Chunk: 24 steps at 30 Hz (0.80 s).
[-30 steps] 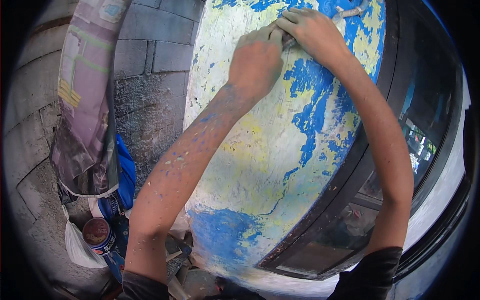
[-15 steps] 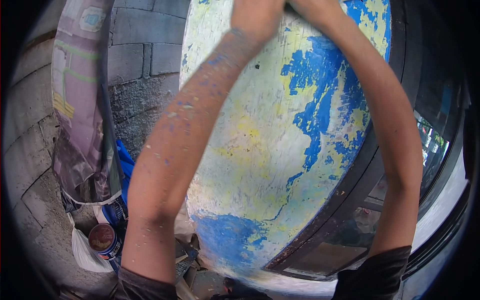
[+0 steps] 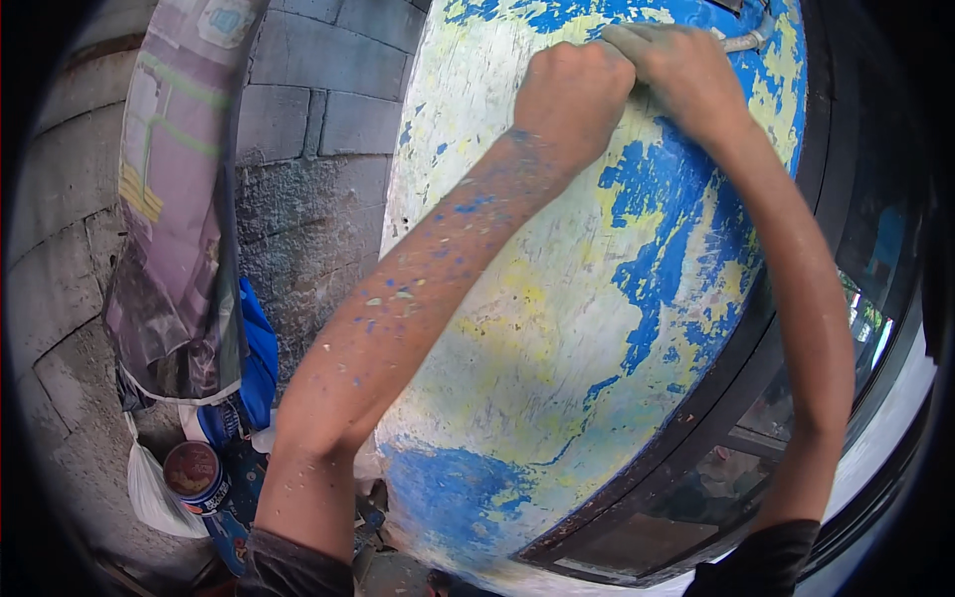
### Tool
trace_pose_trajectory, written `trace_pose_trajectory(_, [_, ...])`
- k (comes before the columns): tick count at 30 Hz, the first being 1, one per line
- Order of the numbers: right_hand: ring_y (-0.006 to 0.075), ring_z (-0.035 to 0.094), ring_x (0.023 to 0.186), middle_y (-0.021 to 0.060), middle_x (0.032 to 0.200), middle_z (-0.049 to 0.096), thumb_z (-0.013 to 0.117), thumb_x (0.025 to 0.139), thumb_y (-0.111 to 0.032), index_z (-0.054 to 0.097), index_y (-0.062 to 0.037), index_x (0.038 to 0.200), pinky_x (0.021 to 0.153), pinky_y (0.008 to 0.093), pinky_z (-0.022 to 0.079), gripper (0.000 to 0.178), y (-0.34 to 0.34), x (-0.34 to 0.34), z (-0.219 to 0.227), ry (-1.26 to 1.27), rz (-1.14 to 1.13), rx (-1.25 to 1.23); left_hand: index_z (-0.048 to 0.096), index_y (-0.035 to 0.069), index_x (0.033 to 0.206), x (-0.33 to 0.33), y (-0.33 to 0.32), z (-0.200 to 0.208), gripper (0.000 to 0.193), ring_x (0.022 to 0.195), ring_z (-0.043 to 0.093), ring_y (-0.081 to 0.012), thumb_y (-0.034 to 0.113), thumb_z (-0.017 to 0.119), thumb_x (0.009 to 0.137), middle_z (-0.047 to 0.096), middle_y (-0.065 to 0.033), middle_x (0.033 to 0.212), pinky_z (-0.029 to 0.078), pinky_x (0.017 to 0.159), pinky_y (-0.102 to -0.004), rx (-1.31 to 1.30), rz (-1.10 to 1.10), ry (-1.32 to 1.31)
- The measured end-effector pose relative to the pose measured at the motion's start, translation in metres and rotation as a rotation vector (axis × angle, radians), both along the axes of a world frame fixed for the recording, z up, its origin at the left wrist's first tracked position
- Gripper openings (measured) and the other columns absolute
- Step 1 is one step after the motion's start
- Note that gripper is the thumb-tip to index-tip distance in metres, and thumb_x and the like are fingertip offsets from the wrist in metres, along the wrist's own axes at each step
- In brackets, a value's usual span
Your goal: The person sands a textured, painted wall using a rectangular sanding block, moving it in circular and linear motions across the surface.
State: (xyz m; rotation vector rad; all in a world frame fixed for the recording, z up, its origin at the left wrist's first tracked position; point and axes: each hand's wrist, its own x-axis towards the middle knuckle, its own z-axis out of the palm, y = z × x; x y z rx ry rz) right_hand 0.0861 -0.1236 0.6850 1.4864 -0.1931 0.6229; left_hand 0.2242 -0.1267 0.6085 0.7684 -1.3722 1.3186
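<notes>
A tall wooden panel (image 3: 497,368) with worn white, yellow and blue paint stands upright before me. At its upper part my left hand (image 3: 579,98) is closed in a fist, back of the hand toward me. Beside it, touching its knuckles, is my right hand (image 3: 686,78), its fingers bent and pressed together. Whatever the two hands grip is hidden behind them. Small blue and pale paint flakes stick to my left forearm. A curved light handle (image 3: 748,42) shows on the panel just right of my right hand.
On the left hangs a purple printed sheet (image 3: 179,249) before a grey block wall (image 3: 279,119). Below it are a can (image 3: 192,470), a white plastic bag (image 3: 159,497) and a blue bag (image 3: 259,348). A dark frame with glass (image 3: 686,488) borders the panel's right side.
Both hands now sit lower in the picture and farther right, closed together and fully in view. The view has shifted, so more of the panel's upper part and the handle show.
</notes>
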Motion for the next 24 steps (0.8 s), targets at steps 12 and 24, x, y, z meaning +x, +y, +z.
trace_pose_trajectory(12, [0.0291,0.064,0.074,0.0128,0.073,0.063,0.058,0.073,-0.014,0.06,-0.008,0.08,0.064,0.0396,0.05,0.01,-0.012,0.01,0.01,-0.103,0.006,-0.07,0.061,0.002,0.076,0.004,-0.011,0.018,0.008,0.069,0.064,-0.03,-0.001,0.055,0.071,0.062,-0.016,0.072,0.052,0.062,-0.0389,-0.026,-0.015,0.049])
trace_pose_trajectory(24, [0.0278,0.064,0.07,0.0135,0.077,0.065,0.057,0.074,-0.013,0.063,-0.0052,0.079,0.061,0.0388,0.05,0.011,-0.002,0.015,-0.007,-0.046,-0.049,0.049,0.062,0.004,0.071,0.009,-0.009,0.001,0.008,0.068,0.065,-0.0294,-0.001,0.057,0.068,0.063,-0.0151,0.072,0.052,0.062,-0.0384,0.01,0.025,0.026])
